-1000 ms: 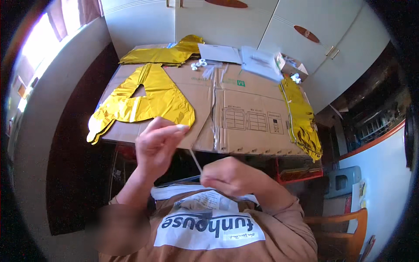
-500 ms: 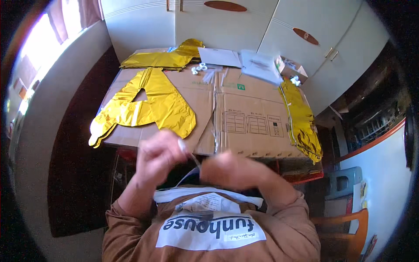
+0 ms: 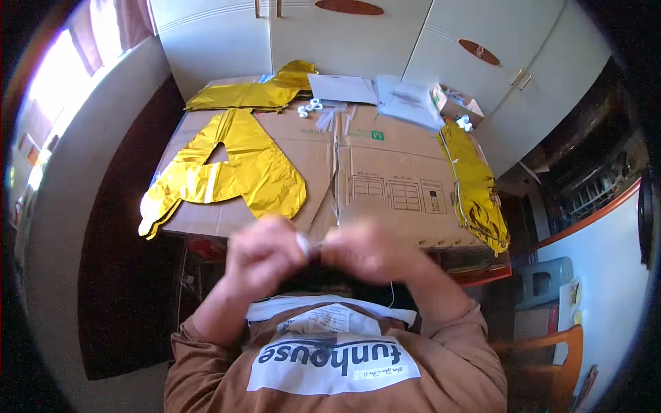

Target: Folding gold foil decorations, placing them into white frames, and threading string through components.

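Observation:
My left hand (image 3: 261, 251) is closed, blurred by motion, with a small white roll (image 3: 303, 243) showing at its fingertips. Close beside it, my right hand (image 3: 372, 246) is closed on a thin white string (image 3: 393, 296), a strand of which hangs below the hand. The fingertips of both hands nearly meet in front of the table's near edge. Beyond my left hand lies a flat gold foil balloon (image 3: 272, 175) shaped like a letter, with a triangular hole.
Flattened cardboard (image 3: 385, 162) covers the table. More gold foil (image 3: 241, 96) lies at the back left, another piece (image 3: 475, 186) at the right. Small white rolls (image 3: 310, 107), a white sheet (image 3: 343, 89), a clear plastic bag (image 3: 407, 102) and a small box (image 3: 458, 103) line the back.
Both hands have come closer together, the left moving slightly right. The string stretched between them before; now a strand hangs below my right hand.

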Action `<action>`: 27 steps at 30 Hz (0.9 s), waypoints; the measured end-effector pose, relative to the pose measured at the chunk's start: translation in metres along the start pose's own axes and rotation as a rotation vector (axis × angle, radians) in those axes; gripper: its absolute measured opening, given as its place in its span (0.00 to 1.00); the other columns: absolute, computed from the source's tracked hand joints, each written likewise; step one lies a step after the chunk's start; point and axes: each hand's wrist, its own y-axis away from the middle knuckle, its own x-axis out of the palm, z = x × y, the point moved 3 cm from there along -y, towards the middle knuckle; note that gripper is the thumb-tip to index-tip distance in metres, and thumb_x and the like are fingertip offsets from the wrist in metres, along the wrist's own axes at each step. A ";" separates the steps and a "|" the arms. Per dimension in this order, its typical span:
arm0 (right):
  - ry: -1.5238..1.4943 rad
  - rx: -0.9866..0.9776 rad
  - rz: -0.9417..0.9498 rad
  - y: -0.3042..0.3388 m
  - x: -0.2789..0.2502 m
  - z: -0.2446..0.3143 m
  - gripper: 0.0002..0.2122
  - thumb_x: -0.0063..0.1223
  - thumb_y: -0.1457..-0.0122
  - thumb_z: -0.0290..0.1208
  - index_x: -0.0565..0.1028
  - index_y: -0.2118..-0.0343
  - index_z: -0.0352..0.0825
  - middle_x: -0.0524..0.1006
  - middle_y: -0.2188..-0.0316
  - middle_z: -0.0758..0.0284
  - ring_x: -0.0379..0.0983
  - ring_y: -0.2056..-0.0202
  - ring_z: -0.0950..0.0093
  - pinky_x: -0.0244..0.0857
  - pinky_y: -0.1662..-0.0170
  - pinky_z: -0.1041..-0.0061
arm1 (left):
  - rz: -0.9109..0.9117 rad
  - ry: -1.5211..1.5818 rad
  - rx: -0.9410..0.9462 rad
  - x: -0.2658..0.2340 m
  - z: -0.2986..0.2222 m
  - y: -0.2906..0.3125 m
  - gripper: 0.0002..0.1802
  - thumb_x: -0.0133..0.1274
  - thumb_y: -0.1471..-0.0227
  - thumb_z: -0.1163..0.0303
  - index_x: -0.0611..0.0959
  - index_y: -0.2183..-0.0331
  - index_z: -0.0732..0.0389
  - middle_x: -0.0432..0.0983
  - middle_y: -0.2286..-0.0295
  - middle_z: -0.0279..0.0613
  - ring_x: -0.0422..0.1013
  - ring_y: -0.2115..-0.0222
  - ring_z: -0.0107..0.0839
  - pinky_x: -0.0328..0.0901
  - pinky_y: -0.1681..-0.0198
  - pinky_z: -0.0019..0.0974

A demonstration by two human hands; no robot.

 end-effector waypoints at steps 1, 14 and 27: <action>0.061 -0.026 0.081 0.002 0.004 0.000 0.08 0.49 0.42 0.32 0.71 0.74 0.33 0.70 0.80 0.59 0.70 0.76 0.62 0.64 0.72 0.70 | -0.148 -0.259 -0.126 -0.010 0.004 -0.005 0.01 0.58 0.54 0.79 0.83 0.75 0.63 0.75 0.79 0.41 0.71 0.77 0.33 0.63 0.72 0.34; -0.032 0.154 -0.270 -0.005 -0.034 -0.024 0.06 0.50 0.43 0.29 0.72 0.74 0.33 0.72 0.81 0.58 0.73 0.76 0.65 0.65 0.72 0.72 | 0.269 0.059 -0.130 0.020 0.000 0.006 0.06 0.56 0.52 0.76 0.83 0.69 0.65 0.74 0.80 0.39 0.70 0.76 0.28 0.62 0.72 0.31; -0.136 0.179 -0.178 -0.007 -0.004 -0.045 0.11 0.47 0.39 0.34 0.70 0.74 0.32 0.67 0.84 0.67 0.65 0.78 0.77 0.61 0.73 0.75 | 0.072 0.190 0.001 0.017 -0.006 0.011 0.09 0.54 0.52 0.77 0.84 0.65 0.62 0.71 0.82 0.38 0.64 0.79 0.26 0.59 0.74 0.31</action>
